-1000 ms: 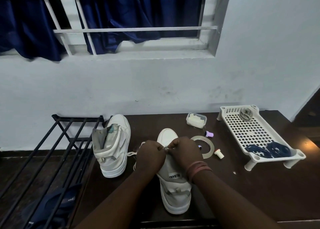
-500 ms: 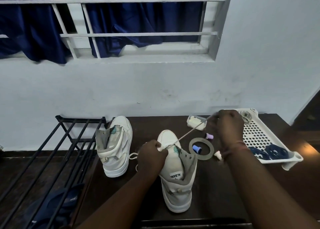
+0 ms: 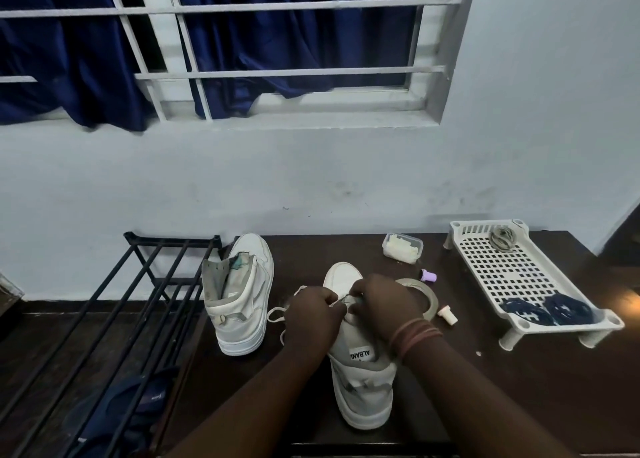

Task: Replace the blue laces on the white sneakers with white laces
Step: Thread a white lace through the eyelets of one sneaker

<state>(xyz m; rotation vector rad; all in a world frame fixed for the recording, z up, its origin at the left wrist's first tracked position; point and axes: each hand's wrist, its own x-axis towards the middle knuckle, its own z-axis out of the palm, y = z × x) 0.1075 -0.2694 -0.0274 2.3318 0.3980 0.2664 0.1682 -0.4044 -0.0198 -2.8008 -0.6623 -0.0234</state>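
Now that the right hand point(image 3: 382, 303) has been brought back from its outstretched pull, the white lace point(image 3: 277, 314) is pinched by it and the left hand point(image 3: 313, 314) over the near sneaker point(image 3: 362, 381), so another eyelet is judged next.

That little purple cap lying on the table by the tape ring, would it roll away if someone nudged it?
Probably. The purple cap looks round and lies on its side on the smooth dark table, so a nudge would likely set it rolling. It seems small and light, so easy to flick. The tape ring beside it might stop it.

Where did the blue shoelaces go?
In the head view, the blue laces lie coiled at the near end of the white plastic tray, on the table's right side, past the tape roll.
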